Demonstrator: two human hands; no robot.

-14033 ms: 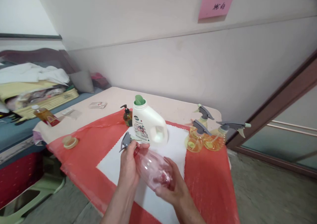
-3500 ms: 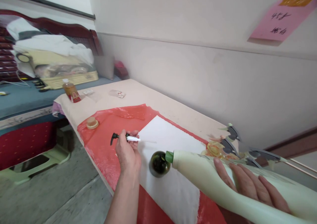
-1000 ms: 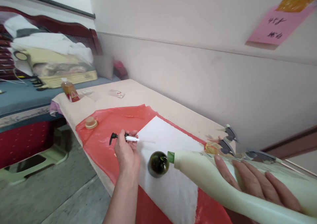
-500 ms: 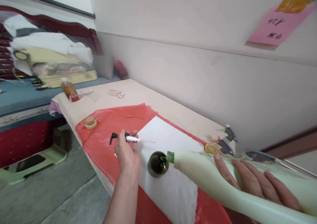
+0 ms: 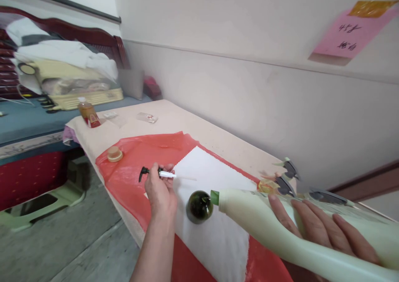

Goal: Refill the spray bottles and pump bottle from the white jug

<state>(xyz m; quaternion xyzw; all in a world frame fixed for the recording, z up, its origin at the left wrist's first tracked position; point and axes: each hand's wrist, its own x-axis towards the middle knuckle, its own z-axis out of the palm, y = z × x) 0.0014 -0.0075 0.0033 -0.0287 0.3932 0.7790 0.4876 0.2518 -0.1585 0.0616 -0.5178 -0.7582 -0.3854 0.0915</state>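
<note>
My left hand (image 5: 160,188) is closed around a pump dispenser head (image 5: 166,174), black at the spout with a white barrel and a thin clear tube pointing right. My right hand (image 5: 321,224) grips a large pale green jug-like bottle (image 5: 255,215), tipped on its side. Its green spout (image 5: 215,197) is at the upper right rim of a dark green round bottle (image 5: 199,207); whether they touch I cannot tell. The dark bottle stands upright on a white cloth (image 5: 218,248), seen from above. Part of my right hand is hidden behind the pale bottle.
A red plastic sheet (image 5: 140,149) lies under the cloth, with a beige cap (image 5: 115,154) on its far left. An amber bottle (image 5: 89,114) stands at the table's far corner. Sunglasses (image 5: 285,186) lie by the wall at right. A green stool (image 5: 46,207) stands at left.
Both hands, the pump and the tipped bottle hold almost the same positions. Only a very slight shift of the whole view shows.
</note>
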